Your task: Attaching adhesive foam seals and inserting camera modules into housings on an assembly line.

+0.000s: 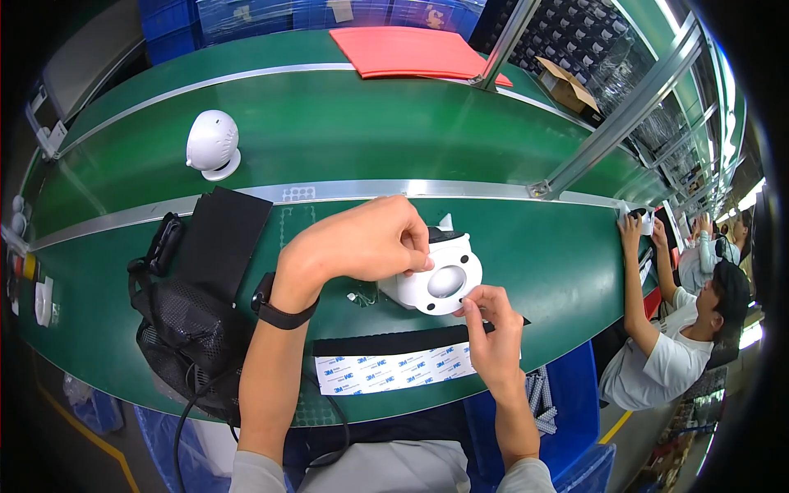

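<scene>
A white rounded device point(472, 271) lies on the green bench in front of me, its ring-shaped base turned up toward me. Small black round pads sit on the ring, and its centre hole shows a domed white middle. My left hand point(374, 242) comes over from the left, fingers curled, thumb and fingertip pinched at the ring's upper left; whatever is between them is hidden. On the lower right, my right hand point(497, 329) pinches the ring's rim close to a black pad. Below lies a white backing sheet point(394, 371) with a black strip point(386, 342) along its top.
Another white device point(212, 144) stands on the raised ledge. To my left are a black mesh bag point(193, 337), a black flat sheet point(222, 238) and cables. Small clear scraps point(359, 299) lie beside the device. A blue bin point(567, 411) is below right; a co-worker point(682, 337) sits beyond.
</scene>
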Available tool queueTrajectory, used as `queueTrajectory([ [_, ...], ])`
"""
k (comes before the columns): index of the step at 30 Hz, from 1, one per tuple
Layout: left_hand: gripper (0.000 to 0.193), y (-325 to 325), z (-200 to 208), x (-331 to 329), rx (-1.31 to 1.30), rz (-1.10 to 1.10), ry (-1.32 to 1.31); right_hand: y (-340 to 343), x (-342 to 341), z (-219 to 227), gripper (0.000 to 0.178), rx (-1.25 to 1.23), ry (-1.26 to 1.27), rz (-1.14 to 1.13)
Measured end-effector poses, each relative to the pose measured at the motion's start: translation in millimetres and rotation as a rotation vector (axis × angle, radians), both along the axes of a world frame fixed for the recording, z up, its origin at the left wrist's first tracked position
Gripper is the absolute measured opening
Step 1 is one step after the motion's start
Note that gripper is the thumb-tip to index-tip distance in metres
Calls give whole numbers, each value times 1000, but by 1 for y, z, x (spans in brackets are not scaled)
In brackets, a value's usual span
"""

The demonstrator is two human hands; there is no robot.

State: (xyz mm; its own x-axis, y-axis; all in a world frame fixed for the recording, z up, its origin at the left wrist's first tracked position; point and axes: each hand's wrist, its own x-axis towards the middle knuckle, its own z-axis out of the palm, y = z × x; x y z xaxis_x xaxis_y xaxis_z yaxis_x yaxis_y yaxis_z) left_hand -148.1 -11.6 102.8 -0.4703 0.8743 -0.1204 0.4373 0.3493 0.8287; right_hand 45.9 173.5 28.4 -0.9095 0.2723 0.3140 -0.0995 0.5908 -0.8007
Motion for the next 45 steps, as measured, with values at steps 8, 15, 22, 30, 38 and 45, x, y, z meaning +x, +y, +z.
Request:
queueTrajectory([
  [8,28,1,-3,-1,11,1,8,1,-1,1,3,124,31,-6],
  [15,24,1,2,2,-2,25,-15,-3,-5,11,26,-239,-53,-34],
  [22,23,3,3,3,-22,-9,29,14,-12,-10,29,-617,-47,131],
  [30,20,3,2,2,2,-9,-13,17,-14,-10,32,-681,-70,211],
  [38,24,6,5,13,34,41,86,20,-22,-9,27,-771,-68,241],
  [45,30,15,10,18,201,189,188,23,-32,2,25,-733,4,203],
])
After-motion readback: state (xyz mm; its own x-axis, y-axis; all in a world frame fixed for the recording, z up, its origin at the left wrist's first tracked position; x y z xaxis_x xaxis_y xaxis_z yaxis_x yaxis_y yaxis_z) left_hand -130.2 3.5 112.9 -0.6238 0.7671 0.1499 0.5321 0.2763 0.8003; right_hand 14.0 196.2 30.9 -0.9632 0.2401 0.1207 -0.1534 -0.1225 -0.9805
